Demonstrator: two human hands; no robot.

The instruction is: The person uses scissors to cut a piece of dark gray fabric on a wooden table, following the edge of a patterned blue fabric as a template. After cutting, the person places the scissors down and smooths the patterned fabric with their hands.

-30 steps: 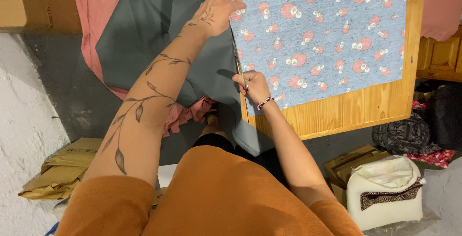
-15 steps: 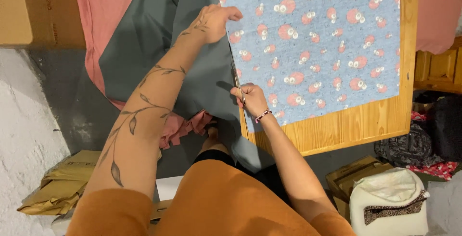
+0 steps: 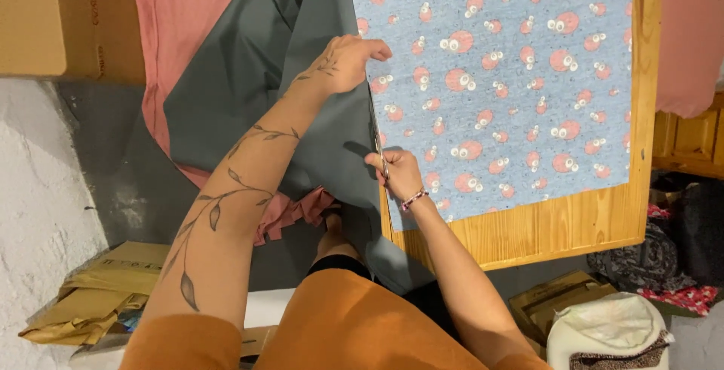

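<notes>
A blue fabric (image 3: 513,68) printed with red round bugs lies flat on a wooden table (image 3: 573,227). My right hand (image 3: 396,172) grips scissors (image 3: 377,144) at the fabric's left edge, blades pointing away from me along that edge. Farther up the same edge, my left hand (image 3: 348,61) pinches the blue fabric with fingers curled over it. Grey fabric (image 3: 249,83) hangs off the table's left side beneath both hands, with pink fabric (image 3: 177,15) under it.
A cardboard box (image 3: 60,23) stands at the upper left. Flattened cardboard and brown paper (image 3: 98,302) lie on the floor at lower left. A white bag (image 3: 611,332) and dark patterned cloths (image 3: 671,257) sit at lower right. Wooden furniture (image 3: 694,136) stands right.
My left hand has slid nearer along the fabric's edge and now pinches it. My right hand with the scissors has advanced slightly up the edge.
</notes>
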